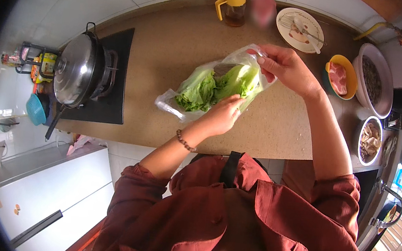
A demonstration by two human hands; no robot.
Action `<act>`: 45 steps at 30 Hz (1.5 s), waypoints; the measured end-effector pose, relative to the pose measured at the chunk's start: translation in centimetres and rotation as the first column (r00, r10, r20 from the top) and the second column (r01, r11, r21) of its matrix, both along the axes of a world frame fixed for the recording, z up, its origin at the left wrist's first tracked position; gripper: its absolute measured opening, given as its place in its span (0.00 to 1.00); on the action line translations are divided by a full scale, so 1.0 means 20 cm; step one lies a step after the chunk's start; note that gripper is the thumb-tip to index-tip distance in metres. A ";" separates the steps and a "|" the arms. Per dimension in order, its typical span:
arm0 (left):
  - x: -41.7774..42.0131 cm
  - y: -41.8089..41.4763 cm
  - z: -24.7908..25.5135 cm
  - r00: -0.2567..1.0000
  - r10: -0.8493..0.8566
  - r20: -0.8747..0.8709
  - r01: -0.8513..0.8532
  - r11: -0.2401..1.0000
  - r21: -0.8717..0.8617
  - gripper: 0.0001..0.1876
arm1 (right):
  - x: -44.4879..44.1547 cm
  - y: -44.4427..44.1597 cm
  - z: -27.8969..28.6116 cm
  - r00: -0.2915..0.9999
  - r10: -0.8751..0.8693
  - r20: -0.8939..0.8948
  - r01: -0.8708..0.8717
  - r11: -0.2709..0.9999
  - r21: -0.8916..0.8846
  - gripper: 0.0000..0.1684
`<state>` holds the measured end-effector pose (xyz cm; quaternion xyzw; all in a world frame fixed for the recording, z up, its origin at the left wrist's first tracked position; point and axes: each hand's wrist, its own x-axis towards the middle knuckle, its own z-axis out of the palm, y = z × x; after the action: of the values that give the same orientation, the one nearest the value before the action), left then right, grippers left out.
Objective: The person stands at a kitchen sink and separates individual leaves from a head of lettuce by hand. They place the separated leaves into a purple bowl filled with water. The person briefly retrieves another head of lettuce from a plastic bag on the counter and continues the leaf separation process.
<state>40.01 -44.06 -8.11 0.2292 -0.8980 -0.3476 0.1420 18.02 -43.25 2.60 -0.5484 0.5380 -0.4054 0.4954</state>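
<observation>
Green leaf lettuce (237,80) lies in a clear plastic bag (195,76) on the brown countertop. My right hand (280,65) pinches the bag's upper right edge between thumb and fingers and holds it raised. Against the lettuce's lower side rests my left hand (227,114), a beaded bracelet on its wrist. Its fingertips are partly hidden at the leaves and the plastic, so whether they grip is unclear. The bag's bunched end (170,103) points left.
Left stands a lidded wok (75,70) on a black gas hob (114,104). Behind are a yellow-lidded oil jug (234,6) and a plate (286,14) with a whisk and spoon. Right are a bowl of raw meat (352,83), a large basin (386,79) and a bowl of brownish pieces (360,153).
</observation>
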 end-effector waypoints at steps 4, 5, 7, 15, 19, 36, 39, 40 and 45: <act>0.06 -0.26 0.03 0.942 0.304 0.144 -0.336 0.848 0.410 0.12 | 0.03 0.00 -0.01 0.998 -0.034 0.045 0.033 0.999 0.024 0.16; 0.08 -0.34 -0.03 0.949 0.294 0.113 -0.310 0.934 0.179 0.12 | 0.05 0.00 0.00 0.998 -0.038 0.056 0.036 0.999 0.037 0.16; 0.06 -0.42 -0.05 0.961 0.238 0.141 -0.263 0.945 0.196 0.12 | 0.05 -0.01 0.02 0.997 -0.017 0.080 0.009 0.996 0.090 0.17; -0.33 -0.50 -0.43 0.931 0.212 0.296 -0.297 0.913 0.280 0.47 | 0.09 -0.11 0.05 1.000 -0.008 0.020 0.007 0.999 0.035 0.22; -0.38 -0.50 -0.30 0.880 0.237 0.411 -0.390 0.855 0.342 0.47 | 0.06 -0.14 0.01 0.925 -0.042 -0.378 -0.008 0.992 -0.130 0.27; 0.03 -0.23 -0.14 0.881 0.452 -0.141 -0.322 0.790 0.521 0.36 | 0.09 0.04 -0.10 0.614 -0.402 0.679 0.546 0.838 0.001 0.32; 0.06 -0.18 -0.06 0.868 0.435 -0.237 -0.259 0.806 0.533 0.38 | 0.06 0.04 -0.20 0.455 -0.521 0.722 0.616 0.770 0.166 0.29; 0.07 -0.16 -0.01 0.866 0.440 -0.240 -0.248 0.793 0.557 0.40 | 0.03 0.03 -0.24 0.394 -0.573 0.719 0.616 0.745 0.256 0.28; 0.11 -0.14 0.05 0.803 0.457 -0.383 -0.243 0.837 0.490 0.42 | 0.02 0.06 -0.31 0.497 -0.696 0.518 0.607 0.706 0.366 0.25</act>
<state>42.29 -46.82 -7.09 0.3250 -0.6776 -0.5442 0.3730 18.45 -42.01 -3.68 -0.1026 0.5353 -0.6812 0.4888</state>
